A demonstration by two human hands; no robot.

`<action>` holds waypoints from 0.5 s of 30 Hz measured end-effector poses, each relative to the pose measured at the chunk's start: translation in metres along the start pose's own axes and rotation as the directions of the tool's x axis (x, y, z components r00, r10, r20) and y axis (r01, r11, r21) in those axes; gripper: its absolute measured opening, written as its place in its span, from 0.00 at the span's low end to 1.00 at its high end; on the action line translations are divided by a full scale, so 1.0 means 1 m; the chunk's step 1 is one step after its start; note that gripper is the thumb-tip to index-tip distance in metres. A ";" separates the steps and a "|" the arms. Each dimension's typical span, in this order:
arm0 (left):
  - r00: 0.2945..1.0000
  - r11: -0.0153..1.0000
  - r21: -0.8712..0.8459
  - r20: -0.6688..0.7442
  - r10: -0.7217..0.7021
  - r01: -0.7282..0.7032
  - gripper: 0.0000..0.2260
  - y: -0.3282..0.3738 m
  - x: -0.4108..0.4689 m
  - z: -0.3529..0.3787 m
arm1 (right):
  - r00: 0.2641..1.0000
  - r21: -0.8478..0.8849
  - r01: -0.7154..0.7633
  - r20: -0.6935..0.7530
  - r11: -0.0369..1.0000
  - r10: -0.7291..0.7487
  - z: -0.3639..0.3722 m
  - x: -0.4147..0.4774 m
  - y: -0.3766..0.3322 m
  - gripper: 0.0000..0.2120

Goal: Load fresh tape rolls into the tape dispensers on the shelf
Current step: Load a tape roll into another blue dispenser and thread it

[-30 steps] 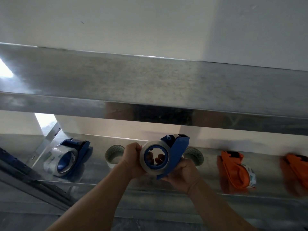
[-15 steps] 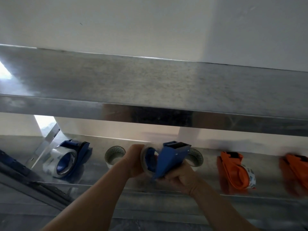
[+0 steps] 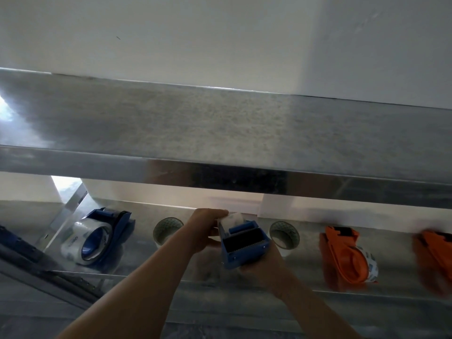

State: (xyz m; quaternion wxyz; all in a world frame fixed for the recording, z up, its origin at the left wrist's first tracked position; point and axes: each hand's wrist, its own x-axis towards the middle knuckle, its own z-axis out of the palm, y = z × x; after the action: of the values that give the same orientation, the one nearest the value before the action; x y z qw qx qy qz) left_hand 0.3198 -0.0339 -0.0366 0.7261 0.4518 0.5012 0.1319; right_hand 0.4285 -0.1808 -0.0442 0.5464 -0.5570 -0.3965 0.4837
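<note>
A blue tape dispenser [image 3: 244, 245] sits between my hands over the lower metal shelf [image 3: 305, 285], its toothed cutter end turned toward me. My right hand [image 3: 263, 266] grips it from below. My left hand [image 3: 204, 230] holds its left side, fingers curled over the clear tape roll [image 3: 232, 220] at its far end. Another blue dispenser [image 3: 97, 237] with a clear roll lies on the shelf at the left. Two loose tape rolls [image 3: 166, 230] [image 3: 285, 234] stand on either side of my hands.
An orange dispenser [image 3: 347, 258] lies on the shelf to the right, a second orange one [image 3: 435, 255] at the right edge. The upper metal shelf [image 3: 220, 133] overhangs close above. A slanted metal upright [image 3: 66, 216] stands at the left.
The blue dispenser has turned from side-on, with the roll's face toward me, to cutter end toward me. My left hand has shifted up onto the roll's far end.
</note>
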 end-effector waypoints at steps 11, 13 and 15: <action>0.995 0.991 0.106 -0.053 -0.079 0.084 0.03 0.010 0.002 0.008 | 1.000 -0.158 0.015 0.009 0.987 -0.013 -0.004 -0.002 -0.002 0.28; 0.994 0.988 0.118 -0.052 -0.097 0.103 0.01 0.013 -0.001 0.011 | 1.000 -0.155 0.008 0.011 0.988 -0.007 -0.005 -0.001 -0.001 0.29; 0.993 0.988 0.106 -0.057 -0.106 0.112 0.02 0.015 -0.001 0.013 | 1.000 -0.168 0.014 0.016 0.986 -0.011 -0.005 -0.001 -0.002 0.30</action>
State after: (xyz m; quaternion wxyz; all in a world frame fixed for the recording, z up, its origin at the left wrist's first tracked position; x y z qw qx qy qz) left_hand 0.3341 -0.0327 -0.0236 0.6934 0.4591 0.5501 0.0759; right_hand 0.4331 -0.1832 -0.0428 0.4975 -0.5949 -0.4436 0.4493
